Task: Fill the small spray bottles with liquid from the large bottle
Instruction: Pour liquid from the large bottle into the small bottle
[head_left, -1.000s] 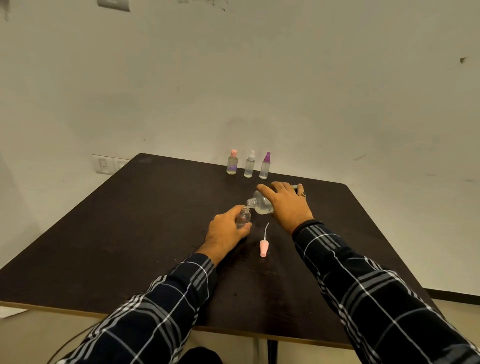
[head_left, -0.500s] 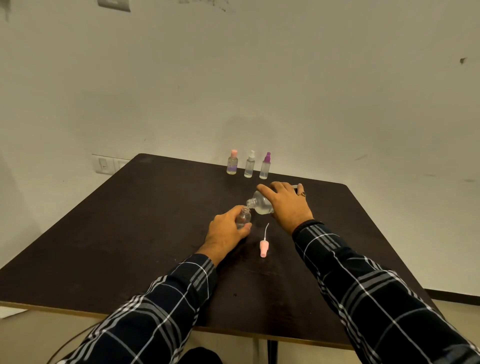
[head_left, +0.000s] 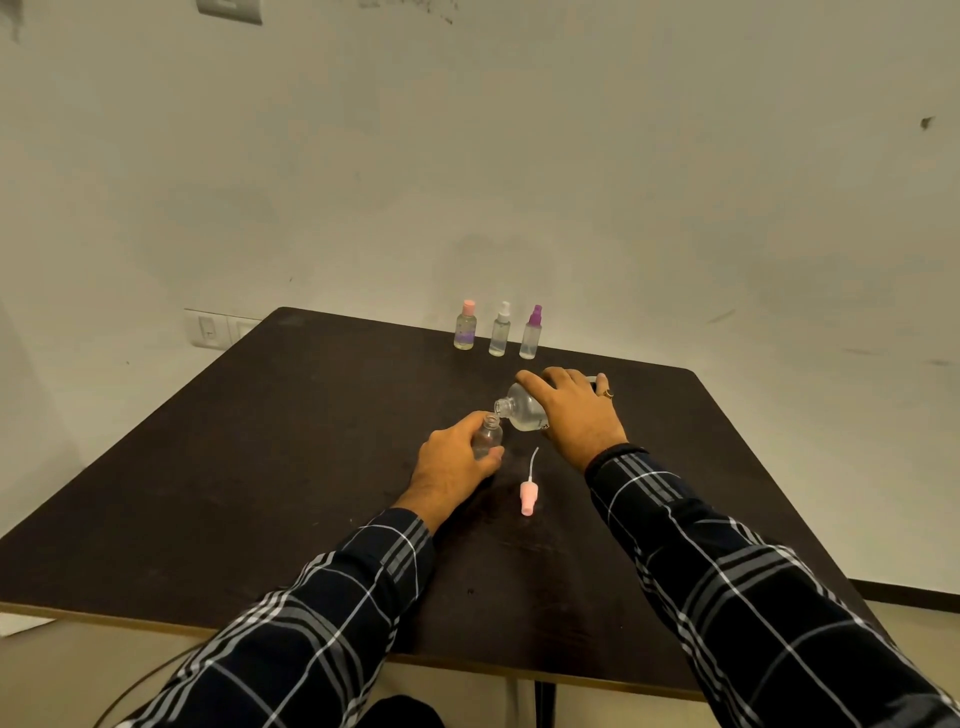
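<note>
My left hand (head_left: 453, 467) grips a small clear spray bottle (head_left: 488, 435) that stands uncapped on the dark table (head_left: 260, 467). My right hand (head_left: 574, 413) holds the large clear bottle (head_left: 522, 410), tipped on its side with its open neck just above the small bottle's mouth. The small bottle's pink spray cap (head_left: 528, 496), with its thin white tube, lies on the table between my hands. Three capped small bottles stand in a row at the far edge: pink-capped (head_left: 465, 326), white-capped (head_left: 500, 331) and purple-capped (head_left: 531, 333).
The table stands against a pale wall with a socket plate (head_left: 215, 328) at its far left corner. A dark cable (head_left: 156, 675) hangs below the near table edge.
</note>
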